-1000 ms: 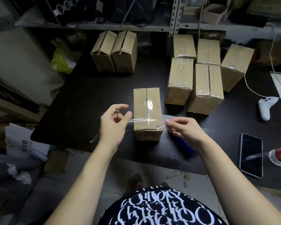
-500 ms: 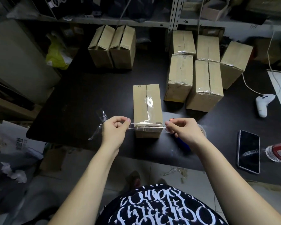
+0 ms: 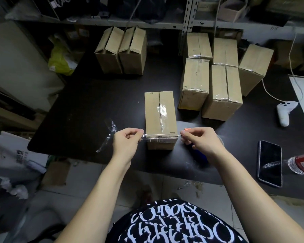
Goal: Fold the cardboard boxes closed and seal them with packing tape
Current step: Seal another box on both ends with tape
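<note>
**Inspector:** Where was the box located?

**Operator:** The cardboard box (image 3: 160, 118) stood on the black table (image 3: 88, 106), near the front edge, with its long side running away from the person. The top flaps were folded shut. A glossy strip lay along the centre seam.

**Inspector:** Report the condition of both hands.

**Operator:** The left hand (image 3: 126, 142) was just beside the near left corner of the box, with its thumb and forefinger pinching the clear tape (image 3: 162, 137). The right hand (image 3: 198, 142) was just beside the near right corner, with its fingers curled and pinching the other end of the same tape. The tape was stretched taut between them, across the near end of the box top and touching the cardboard.

**Inspector:** Was there any excess tape?

**Operator:** A crumpled loose tail (image 3: 109, 134) extended past the left hand, above the table.

**Inspector:** List the remaining items.

**Operator:** A blue object (image 3: 199, 154) lay partly hidden under the right hand, and it could not be identified. Two boxes (image 3: 121, 50) stood side by side at the back left. A group of five boxes (image 3: 221, 88) stood at the back right, with glossy tape visible on their ends. A phone (image 3: 270, 163) lay screen up on the right, and a bottle (image 3: 302, 163) lay on its side just beside it. A white controller (image 3: 285, 111) on a cable lay further back
</note>
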Available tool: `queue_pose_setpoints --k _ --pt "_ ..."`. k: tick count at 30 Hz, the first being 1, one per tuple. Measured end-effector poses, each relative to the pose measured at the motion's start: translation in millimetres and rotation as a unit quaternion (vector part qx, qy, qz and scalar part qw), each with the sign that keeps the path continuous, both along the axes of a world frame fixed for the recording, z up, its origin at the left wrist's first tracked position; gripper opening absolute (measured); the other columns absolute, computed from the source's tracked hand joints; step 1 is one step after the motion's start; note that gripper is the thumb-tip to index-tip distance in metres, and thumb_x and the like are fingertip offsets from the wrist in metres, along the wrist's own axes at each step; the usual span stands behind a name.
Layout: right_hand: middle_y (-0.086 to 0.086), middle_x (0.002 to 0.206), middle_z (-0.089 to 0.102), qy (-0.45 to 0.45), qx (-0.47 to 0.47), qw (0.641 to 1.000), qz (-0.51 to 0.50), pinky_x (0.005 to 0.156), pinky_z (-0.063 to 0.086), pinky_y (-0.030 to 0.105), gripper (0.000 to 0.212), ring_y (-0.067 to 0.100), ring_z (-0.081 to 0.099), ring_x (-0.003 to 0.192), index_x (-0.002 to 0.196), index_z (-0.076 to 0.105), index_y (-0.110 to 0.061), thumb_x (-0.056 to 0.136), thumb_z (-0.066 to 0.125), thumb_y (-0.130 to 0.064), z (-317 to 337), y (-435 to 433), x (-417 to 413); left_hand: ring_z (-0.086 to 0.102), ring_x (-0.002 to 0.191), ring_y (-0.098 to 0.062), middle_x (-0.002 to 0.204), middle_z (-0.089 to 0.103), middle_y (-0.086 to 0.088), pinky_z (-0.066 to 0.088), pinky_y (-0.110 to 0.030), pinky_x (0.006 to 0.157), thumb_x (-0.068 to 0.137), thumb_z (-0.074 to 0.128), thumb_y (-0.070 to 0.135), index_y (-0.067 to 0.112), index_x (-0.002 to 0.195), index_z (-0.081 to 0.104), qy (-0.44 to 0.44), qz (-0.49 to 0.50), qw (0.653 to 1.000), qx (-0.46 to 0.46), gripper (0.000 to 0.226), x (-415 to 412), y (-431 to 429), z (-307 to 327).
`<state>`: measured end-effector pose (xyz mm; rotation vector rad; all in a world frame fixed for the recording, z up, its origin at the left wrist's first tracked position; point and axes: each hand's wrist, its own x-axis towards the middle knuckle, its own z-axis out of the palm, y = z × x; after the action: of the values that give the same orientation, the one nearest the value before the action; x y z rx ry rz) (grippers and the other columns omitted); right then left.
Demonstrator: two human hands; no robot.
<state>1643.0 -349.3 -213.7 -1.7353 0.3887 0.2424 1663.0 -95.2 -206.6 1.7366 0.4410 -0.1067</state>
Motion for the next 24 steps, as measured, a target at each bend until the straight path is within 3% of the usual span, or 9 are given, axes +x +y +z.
queue_pose_setpoints --k 4,9,11,14,16,18,21,22,24 --pt "0.006 0.078 0.078 0.013 -0.016 1.000 0.000 0.063 0.045 0.023 0.027 0.009 0.061 0.067 0.081 0.083 -0.016 0.091 0.078 -0.041 -10.1 3.3 1.9 0.054 0.069 -0.014 0.070 0.058 -0.011 0.051 -0.027 0.076 0.092 0.078 0.015 0.019 0.080 0.079 0.010 0.012 1.000 0.013 0.012 6.0 -2.3 -12.0" --pt "-0.002 0.081 0.074 0.074 0.079 0.994 0.004 0.063 0.044 0.023 0.035 0.011 0.060 0.076 0.087 0.082 -0.016 0.087 0.077 -0.050 -26.8 5.3 0.0 0.057 0.064 -0.003 0.071 0.064 -0.002 0.049 -0.016 0.071 0.096 0.073 0.014 0.013 0.089 0.078 0.034 0.028 0.998 -0.039 0.009 0.1 -10.9 -27.9" --pt "-0.001 0.083 0.072 0.075 0.116 0.990 -0.009 0.065 0.045 0.026 0.027 0.013 0.060 0.078 0.096 0.080 -0.019 0.092 0.074 -0.045 -34.6 8.3 -1.7 0.060 0.063 0.001 0.070 0.067 0.003 0.049 -0.015 0.071 0.098 0.071 0.014 0.014 0.092 0.077 0.034 0.040 0.997 -0.050 0.009 -2.9 -15.0 -34.6" --pt "0.009 0.086 0.069 0.085 0.204 0.974 -0.056 0.062 0.044 0.027 0.032 0.016 0.060 0.073 0.123 0.062 -0.018 0.096 0.074 -0.031 -44.5 15.4 -4.8 0.057 0.060 0.000 0.066 0.065 0.003 0.046 -0.014 0.065 0.101 0.065 0.016 0.017 0.092 0.073 0.015 0.041 0.999 -0.019 0.013 -4.7 -19.9 -41.9" --pt "0.012 0.088 0.066 0.093 0.226 0.967 -0.067 0.057 0.040 0.025 0.037 0.014 0.056 0.068 0.124 0.054 -0.013 0.097 0.073 -0.029 -47.7 20.0 -8.6 0.052 0.053 0.001 0.066 0.062 -0.001 0.041 -0.013 0.056 0.106 0.058 0.023 0.019 0.095 0.068 0.008 0.016 0.999 0.038 0.016 -5.9 -24.2 -44.2" --pt "0.010 0.088 0.068 0.091 0.215 0.969 -0.080 0.055 0.042 0.022 0.032 0.011 0.059 0.066 0.121 0.055 -0.011 0.099 0.070 -0.028 -46.8 22.5 -12.0 0.056 0.059 -0.003 0.071 0.063 -0.004 0.044 -0.021 0.060 0.110 0.046 0.028 0.019 0.103 0.063 0.020 -0.012 0.996 0.081 0.020 -7.2 -28.3 -49.3" --pt "0.007 0.087 0.073 0.063 0.141 0.984 -0.086 0.059 0.050 0.022 0.030 0.015 0.067 0.072 0.115 0.062 -0.006 0.099 0.069 -0.030 -40.3 28.4 -15.6 0.060 0.101 -0.028 0.104 0.069 -0.010 0.050 -0.042 0.090 0.110 0.039 0.027 0.022 0.117 0.059 0.069 -0.062 0.984 0.150 0.022 -5.8 -30.6 -55.9" --pt "0.007 0.086 0.074 0.034 0.109 0.989 -0.095 0.059 0.051 0.021 0.027 0.016 0.069 0.074 0.112 0.065 -0.005 0.098 0.071 -0.027 -38.7 29.3 -17.2 0.059 0.104 -0.031 0.106 0.069 -0.010 0.050 -0.044 0.093 0.109 0.043 0.024 0.022 0.118 0.060 0.069 -0.065 0.981 0.171 0.020 -6.2 -29.6 -55.9" --pt "0.004 0.086 0.075 -0.043 0.031 0.992 -0.110 0.062 0.053 0.017 0.018 0.011 0.071 0.077 0.107 0.070 -0.006 0.095 0.076 -0.018 -34.3 26.3 -20.5 0.062 0.091 -0.025 0.090 0.067 -0.005 0.053 -0.039 0.084 0.101 0.057 0.015 0.022 0.114 0.064 0.003 -0.044 0.982 0.182 0.016 -9.3 -23.2 -51.9"
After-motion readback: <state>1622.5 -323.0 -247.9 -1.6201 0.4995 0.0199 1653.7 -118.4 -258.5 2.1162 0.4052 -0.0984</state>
